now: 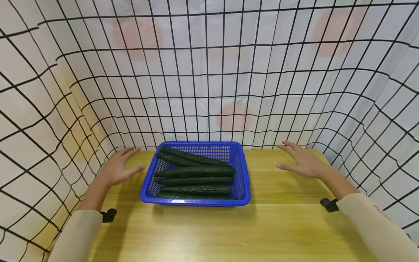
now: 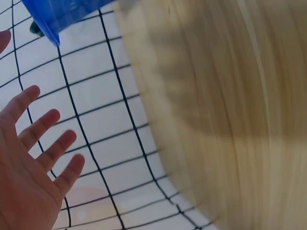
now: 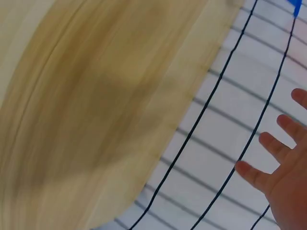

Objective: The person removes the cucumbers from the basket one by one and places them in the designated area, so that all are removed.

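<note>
A blue plastic basket [image 1: 243, 174] stands on the wooden table in the head view, with several dark green cucumbers [image 1: 194, 171] lying lengthwise in it. To the basket's left my left hand [image 1: 116, 167] is held apart from it, fingers extended and holding nothing. My right hand [image 1: 302, 160] is off to the right with a wider gap, its fingers spread and nothing in them. Both wrist views show the spread fingers of the left hand [image 2: 29, 167] and of the right hand [image 3: 283, 163]. A corner of the basket [image 2: 62, 17] shows at the top of the left wrist view.
The yellowish wooden table [image 1: 203, 233] reaches back to a black wire grid [image 1: 207, 87] before a pale patterned sheet. The grid also curves round the left and right sides. Small black clips [image 1: 109, 215] sit at both wrists.
</note>
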`<state>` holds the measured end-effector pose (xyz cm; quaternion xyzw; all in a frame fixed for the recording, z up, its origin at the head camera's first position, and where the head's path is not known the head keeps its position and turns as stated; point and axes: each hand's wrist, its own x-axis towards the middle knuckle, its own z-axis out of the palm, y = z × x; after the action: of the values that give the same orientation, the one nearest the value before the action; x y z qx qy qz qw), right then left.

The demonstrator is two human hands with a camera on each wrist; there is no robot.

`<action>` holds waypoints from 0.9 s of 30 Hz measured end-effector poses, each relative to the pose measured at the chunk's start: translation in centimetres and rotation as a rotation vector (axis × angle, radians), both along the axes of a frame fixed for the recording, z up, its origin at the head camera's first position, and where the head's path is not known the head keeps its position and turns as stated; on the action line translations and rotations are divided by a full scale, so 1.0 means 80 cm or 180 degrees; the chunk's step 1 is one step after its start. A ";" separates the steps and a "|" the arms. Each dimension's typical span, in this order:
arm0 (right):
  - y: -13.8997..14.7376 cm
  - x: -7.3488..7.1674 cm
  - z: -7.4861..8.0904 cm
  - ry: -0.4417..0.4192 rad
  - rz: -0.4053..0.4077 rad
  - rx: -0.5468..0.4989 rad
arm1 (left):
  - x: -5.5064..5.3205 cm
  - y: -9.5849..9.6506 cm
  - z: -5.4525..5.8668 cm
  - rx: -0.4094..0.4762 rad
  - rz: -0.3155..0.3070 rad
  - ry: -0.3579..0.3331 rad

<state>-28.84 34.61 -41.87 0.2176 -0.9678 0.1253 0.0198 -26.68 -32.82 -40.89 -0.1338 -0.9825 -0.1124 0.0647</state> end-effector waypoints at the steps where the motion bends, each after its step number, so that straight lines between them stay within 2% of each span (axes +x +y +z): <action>1: -0.007 -0.003 -0.001 -0.0032 0.0009 -0.0055 | 0.000 0.002 -0.002 0.0070 -0.0001 0.0015; 10: -0.071 -0.014 0.006 -0.0054 0.0145 -0.0383 | 0.001 0.027 -0.018 0.0893 -0.0154 0.0033; 14: -0.100 -0.017 0.018 -0.0082 0.0264 -0.0544 | 0.004 0.038 -0.028 0.1078 -0.0128 -0.0032; 22: -0.164 -0.031 0.044 -0.0263 0.0509 -0.0853 | 0.008 0.058 -0.042 0.1471 -0.0075 -0.0327; 27: -0.199 -0.037 0.052 -0.0302 0.0643 -0.0906 | 0.007 0.067 -0.047 0.1596 0.0067 -0.0262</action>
<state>-31.78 18.72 -37.75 0.3026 -0.9133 0.2725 -0.0080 -26.13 -27.46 -44.67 -0.0988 -0.9271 -0.3571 0.0570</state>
